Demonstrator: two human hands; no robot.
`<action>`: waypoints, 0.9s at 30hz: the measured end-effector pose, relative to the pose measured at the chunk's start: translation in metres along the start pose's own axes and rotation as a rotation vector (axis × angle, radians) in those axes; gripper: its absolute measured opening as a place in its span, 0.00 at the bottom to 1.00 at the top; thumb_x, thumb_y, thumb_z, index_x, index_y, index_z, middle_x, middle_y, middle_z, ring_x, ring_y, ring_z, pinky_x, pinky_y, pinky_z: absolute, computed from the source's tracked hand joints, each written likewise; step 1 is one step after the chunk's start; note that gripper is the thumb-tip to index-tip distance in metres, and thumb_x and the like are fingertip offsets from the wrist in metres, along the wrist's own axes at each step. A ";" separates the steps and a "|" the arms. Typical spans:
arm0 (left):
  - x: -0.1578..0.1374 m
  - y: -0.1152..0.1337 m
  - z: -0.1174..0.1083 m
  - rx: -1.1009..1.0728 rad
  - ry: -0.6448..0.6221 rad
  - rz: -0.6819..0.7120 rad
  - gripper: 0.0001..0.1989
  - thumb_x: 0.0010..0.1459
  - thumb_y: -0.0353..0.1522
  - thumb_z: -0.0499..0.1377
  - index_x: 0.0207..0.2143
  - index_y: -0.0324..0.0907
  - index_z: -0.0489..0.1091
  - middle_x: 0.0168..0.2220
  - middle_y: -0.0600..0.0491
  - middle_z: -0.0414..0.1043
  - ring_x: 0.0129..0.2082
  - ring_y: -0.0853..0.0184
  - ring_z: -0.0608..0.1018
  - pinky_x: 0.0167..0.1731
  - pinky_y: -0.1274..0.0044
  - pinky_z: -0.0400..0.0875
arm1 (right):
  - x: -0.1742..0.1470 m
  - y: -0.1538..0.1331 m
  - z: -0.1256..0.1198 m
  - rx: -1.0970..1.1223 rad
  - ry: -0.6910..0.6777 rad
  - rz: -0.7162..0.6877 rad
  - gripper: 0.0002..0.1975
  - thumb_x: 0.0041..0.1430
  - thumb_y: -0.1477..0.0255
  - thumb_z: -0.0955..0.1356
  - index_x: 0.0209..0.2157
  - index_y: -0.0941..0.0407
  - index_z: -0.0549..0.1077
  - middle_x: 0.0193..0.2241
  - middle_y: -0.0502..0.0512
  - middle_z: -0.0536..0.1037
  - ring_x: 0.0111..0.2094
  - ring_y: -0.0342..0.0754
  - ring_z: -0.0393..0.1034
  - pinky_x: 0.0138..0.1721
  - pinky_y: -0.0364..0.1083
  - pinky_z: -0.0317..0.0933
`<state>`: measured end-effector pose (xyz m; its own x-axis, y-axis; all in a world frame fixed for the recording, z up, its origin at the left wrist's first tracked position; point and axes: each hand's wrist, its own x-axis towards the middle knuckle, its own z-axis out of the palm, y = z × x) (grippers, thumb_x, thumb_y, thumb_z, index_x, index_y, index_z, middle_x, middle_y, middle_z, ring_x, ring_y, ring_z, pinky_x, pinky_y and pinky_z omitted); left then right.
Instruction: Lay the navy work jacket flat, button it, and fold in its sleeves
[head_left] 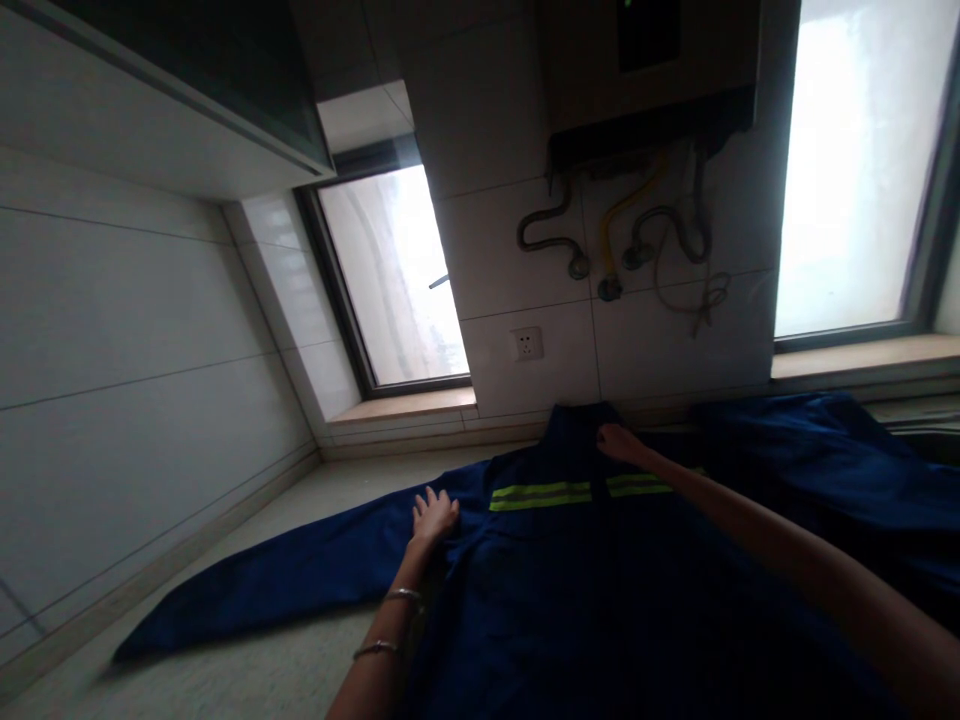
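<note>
A dark blue work jacket (525,580) with yellow-green reflective stripes lies spread on a pale countertop (240,660), its collar toward the wall. One sleeve stretches out to the left. My left hand (435,515) rests with fingers spread on the jacket near that sleeve's shoulder; two bangles circle the wrist. Beside the collar, my right hand (619,443) is closed at the jacket's upper front; what its fingers pinch, if anything, is too dark to make out. To the right, more blue fabric (817,450) lies bunched; whether it is the other sleeve, I cannot tell.
A tiled wall (517,250) rises behind the counter, with a power socket (528,343). Above are a water heater (652,80) and its hoses (551,243). Windows stand left (397,280) and right (855,180). A wall cabinet (150,110) overhangs at upper left.
</note>
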<state>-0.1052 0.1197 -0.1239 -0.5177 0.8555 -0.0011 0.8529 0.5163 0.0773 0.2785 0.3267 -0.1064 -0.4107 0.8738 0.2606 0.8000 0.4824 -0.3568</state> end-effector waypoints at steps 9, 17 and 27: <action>-0.029 0.065 -0.019 -0.006 0.040 0.390 0.29 0.60 0.45 0.42 0.60 0.42 0.52 0.64 0.42 0.42 0.63 0.47 0.43 0.57 0.58 0.45 | 0.011 -0.012 0.028 0.143 -0.052 -0.030 0.12 0.53 0.71 0.65 0.38 0.58 0.76 0.40 0.59 0.77 0.42 0.49 0.71 0.43 0.42 0.61; -0.035 0.046 0.004 -0.096 -0.125 0.292 0.32 0.57 0.52 0.38 0.62 0.54 0.44 0.66 0.53 0.33 0.62 0.41 0.38 0.51 0.43 0.36 | -0.032 -0.004 0.027 0.160 0.163 0.060 0.16 0.60 0.73 0.58 0.47 0.59 0.70 0.47 0.60 0.72 0.49 0.47 0.66 0.50 0.43 0.55; -0.031 0.047 0.009 -0.090 -0.074 0.301 0.32 0.57 0.53 0.37 0.62 0.56 0.46 0.65 0.52 0.36 0.62 0.41 0.40 0.51 0.43 0.36 | -0.047 -0.039 0.032 0.119 0.149 0.102 0.13 0.51 0.68 0.66 0.36 0.60 0.75 0.36 0.61 0.78 0.40 0.52 0.72 0.40 0.44 0.60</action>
<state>-0.0480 0.1176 -0.1292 -0.2342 0.9715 -0.0370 0.9560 0.2371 0.1731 0.2526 0.2684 -0.1336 -0.2539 0.9039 0.3442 0.7731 0.4035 -0.4893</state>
